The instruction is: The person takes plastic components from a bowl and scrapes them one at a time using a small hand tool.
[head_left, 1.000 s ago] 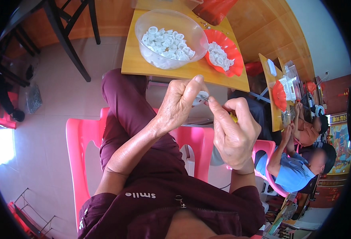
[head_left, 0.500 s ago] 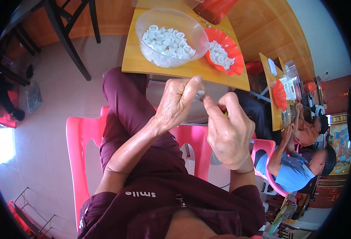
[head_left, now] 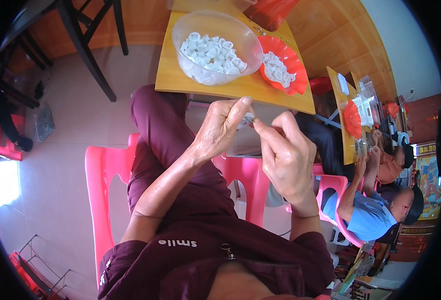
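Over my lap, just below the near edge of the table, my left hand [head_left: 220, 126] pinches a small white plastic piece [head_left: 247, 119] between thumb and fingers. My right hand [head_left: 288, 157] is closed, its thumb and forefinger meeting at that piece. What the right hand grips is mostly hidden; only a thin dark tip shows by the piece. Beyond my hands, a clear plastic bowl [head_left: 180, 57] holds many similar white ring-shaped pieces [head_left: 213, 52]. To its right, a red wavy-rimmed dish [head_left: 296, 62] contains smaller white pieces [head_left: 279, 70].
The yellow wooden table [head_left: 220, 91] carries both containers and a red container [head_left: 270, 14] farther back. Pink plastic chairs [head_left: 98, 185] stand around me. At right, two people work at another table [head_left: 348, 145]; the nearer wears a blue shirt [head_left: 368, 215]. A dark chair [head_left: 83, 47] is at upper left.
My right hand has tilted more upright, its knuckles rising slightly, and the yellow bit seen in it before is now hidden. My left hand keeps its pinch on the white piece.
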The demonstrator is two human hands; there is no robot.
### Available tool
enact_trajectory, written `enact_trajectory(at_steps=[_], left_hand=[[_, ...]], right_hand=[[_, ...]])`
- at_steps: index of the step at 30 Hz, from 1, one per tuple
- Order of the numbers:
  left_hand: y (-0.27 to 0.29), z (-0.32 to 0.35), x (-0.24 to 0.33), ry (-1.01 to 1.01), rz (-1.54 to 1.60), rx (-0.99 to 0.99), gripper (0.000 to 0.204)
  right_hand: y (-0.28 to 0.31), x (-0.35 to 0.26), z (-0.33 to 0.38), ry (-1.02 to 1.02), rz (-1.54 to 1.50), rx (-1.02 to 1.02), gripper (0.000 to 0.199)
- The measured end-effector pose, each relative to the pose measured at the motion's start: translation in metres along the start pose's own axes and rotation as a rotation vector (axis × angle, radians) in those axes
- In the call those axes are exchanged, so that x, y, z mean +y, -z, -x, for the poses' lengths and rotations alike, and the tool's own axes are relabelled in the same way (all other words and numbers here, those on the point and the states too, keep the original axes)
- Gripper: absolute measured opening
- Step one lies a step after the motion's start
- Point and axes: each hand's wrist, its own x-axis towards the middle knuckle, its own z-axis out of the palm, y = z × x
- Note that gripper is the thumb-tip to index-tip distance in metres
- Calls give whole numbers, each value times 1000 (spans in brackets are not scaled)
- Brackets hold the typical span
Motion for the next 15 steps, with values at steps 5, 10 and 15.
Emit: enact_trajectory(at_steps=[5,10,15], left_hand=[[0,1,4,-1,10,24,50],[-1,0,4,43,13,43,49],[-4,0,-2,-31,-15,114,47]], right_hand=[[-3,-1,2,-43,-51,47,33],[-8,1,4,-42,-40,78,34],[-13,-2,5,2,44,78,35]])
